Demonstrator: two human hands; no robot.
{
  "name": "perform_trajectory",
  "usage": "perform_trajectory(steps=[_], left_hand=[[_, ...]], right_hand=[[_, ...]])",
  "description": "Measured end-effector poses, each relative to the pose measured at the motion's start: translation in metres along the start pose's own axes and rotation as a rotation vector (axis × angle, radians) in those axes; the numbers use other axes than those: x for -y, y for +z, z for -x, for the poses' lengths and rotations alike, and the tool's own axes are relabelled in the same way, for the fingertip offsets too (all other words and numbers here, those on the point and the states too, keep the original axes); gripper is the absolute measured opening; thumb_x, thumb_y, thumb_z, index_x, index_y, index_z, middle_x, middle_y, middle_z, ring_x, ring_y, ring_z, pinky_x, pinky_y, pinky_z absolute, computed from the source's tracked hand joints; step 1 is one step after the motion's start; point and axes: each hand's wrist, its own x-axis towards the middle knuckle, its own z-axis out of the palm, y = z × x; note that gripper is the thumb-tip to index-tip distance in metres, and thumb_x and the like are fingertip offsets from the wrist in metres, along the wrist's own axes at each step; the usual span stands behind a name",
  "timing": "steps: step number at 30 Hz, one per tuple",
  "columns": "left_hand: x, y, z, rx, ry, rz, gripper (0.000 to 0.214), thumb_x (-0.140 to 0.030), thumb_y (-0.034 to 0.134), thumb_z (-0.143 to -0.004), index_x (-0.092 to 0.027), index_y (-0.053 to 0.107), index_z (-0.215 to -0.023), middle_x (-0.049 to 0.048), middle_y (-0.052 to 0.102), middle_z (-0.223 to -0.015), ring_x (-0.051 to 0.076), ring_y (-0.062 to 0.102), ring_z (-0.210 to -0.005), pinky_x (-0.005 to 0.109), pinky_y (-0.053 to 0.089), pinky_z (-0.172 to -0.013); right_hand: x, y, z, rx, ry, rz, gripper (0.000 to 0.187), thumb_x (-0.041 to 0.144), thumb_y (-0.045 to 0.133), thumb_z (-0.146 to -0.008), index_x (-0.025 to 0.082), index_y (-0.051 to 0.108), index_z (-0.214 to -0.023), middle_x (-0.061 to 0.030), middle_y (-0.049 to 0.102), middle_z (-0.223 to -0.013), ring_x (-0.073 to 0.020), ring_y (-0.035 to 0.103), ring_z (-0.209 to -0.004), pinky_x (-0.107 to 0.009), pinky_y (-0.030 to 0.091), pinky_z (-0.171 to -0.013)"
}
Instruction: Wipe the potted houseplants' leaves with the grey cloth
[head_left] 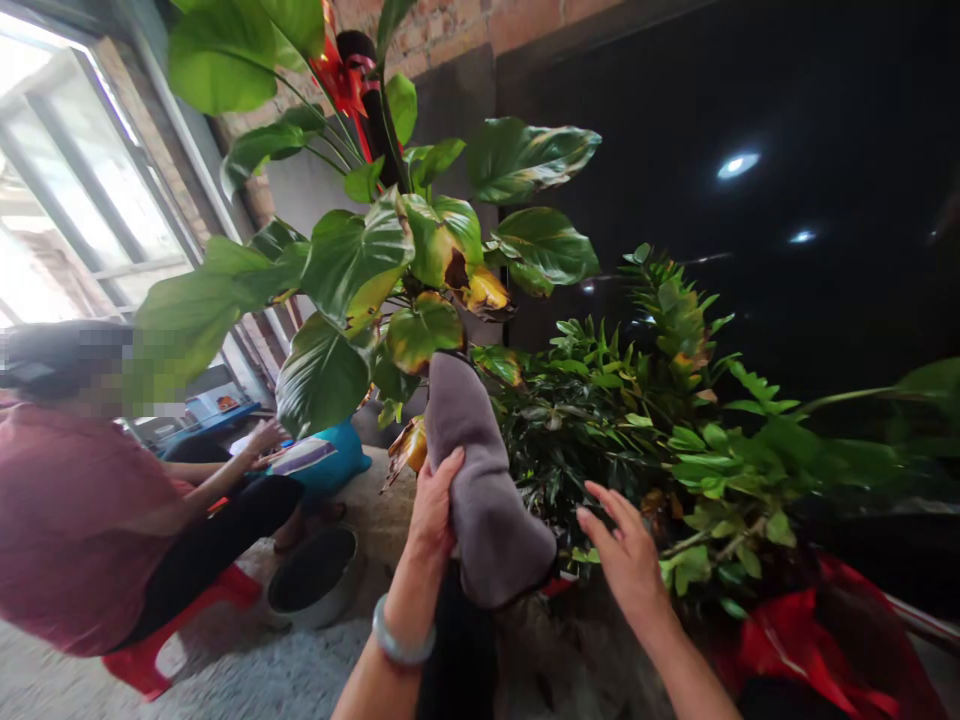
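A grey, boot-shaped piece of soft cloth (pixel 480 450) with a dark edge is held upright in front of me. My left hand (pixel 436 505) grips its left side about halfway up, with the thumb lying across the front. A pale bangle is on my left wrist. To the right of the cloth piece, my right hand (pixel 622 545) is raised with fingers apart and holds nothing. A gap separates it from the cloth piece.
A tall potted plant (pixel 352 250) with large, partly yellowed leaves rises ahead, and bushy green plants (pixel 600 430) stand to the right. At left, a person (pixel 82 520) sits on a red stool (pixel 150 660) near a grey bucket (pixel 319 590). Red fabric (pixel 795 640) lies at lower right.
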Motion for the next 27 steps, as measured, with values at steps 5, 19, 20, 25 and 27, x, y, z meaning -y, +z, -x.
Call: perform_trajectory(steps=[5,19,20,25,27], left_hand=[[0.041,-0.001,-0.009,0.229,-0.289,-0.261,0.043,-0.03,0.082,-0.046,-0.014,0.068,-0.084,0.0029,0.07,-0.067,0.018,0.062,-0.057,0.03,0.051,-0.058],[0.017,-0.005,-0.01,0.154,-0.179,-0.148,0.043,-0.028,0.078,-0.047,-0.017,0.067,-0.087,0.001,0.069,-0.072,0.016,0.062,-0.06,0.028,0.051,-0.058],[0.027,-0.007,-0.008,0.197,-0.24,-0.193,0.043,-0.028,0.078,-0.046,-0.016,0.068,-0.085,0.0016,0.069,-0.069,0.017,0.062,-0.058,0.028,0.05,-0.056],[0.054,-0.042,0.023,0.543,-0.527,-0.307,0.04,-0.02,0.074,-0.046,-0.013,0.074,-0.086,0.0039,0.073,-0.071,0.019,0.065,-0.062,0.027,0.051,-0.059],[0.04,-0.044,0.027,0.536,-0.496,-0.247,0.041,-0.022,0.074,-0.046,-0.014,0.074,-0.086,0.0033,0.073,-0.07,0.019,0.066,-0.063,0.027,0.052,-0.06]], right_hand=[[0.007,0.011,-0.032,0.081,0.218,-0.083,0.03,0.042,0.068,-0.051,0.025,0.077,-0.074,-0.0096,0.076,-0.094,-0.0371,0.06,-0.109,-0.047,0.042,-0.096],[0.003,0.018,-0.021,0.209,0.385,-0.375,0.035,0.047,0.078,-0.046,0.024,0.076,-0.073,-0.0072,0.076,-0.081,-0.0275,0.068,-0.086,-0.033,0.049,-0.064],[0.004,0.019,-0.021,0.206,0.389,-0.371,0.035,0.046,0.078,-0.046,0.024,0.076,-0.072,-0.0072,0.076,-0.083,-0.0273,0.068,-0.084,-0.033,0.049,-0.062],[-0.01,-0.003,-0.011,0.171,0.448,-0.337,0.033,0.042,0.081,-0.044,0.023,0.078,-0.07,-0.0069,0.076,-0.076,-0.0257,0.067,-0.072,-0.032,0.048,-0.055],[-0.018,-0.012,-0.005,0.161,0.469,-0.363,0.035,0.044,0.081,-0.046,0.023,0.079,-0.074,-0.0076,0.077,-0.083,-0.0252,0.068,-0.074,-0.032,0.049,-0.056]])
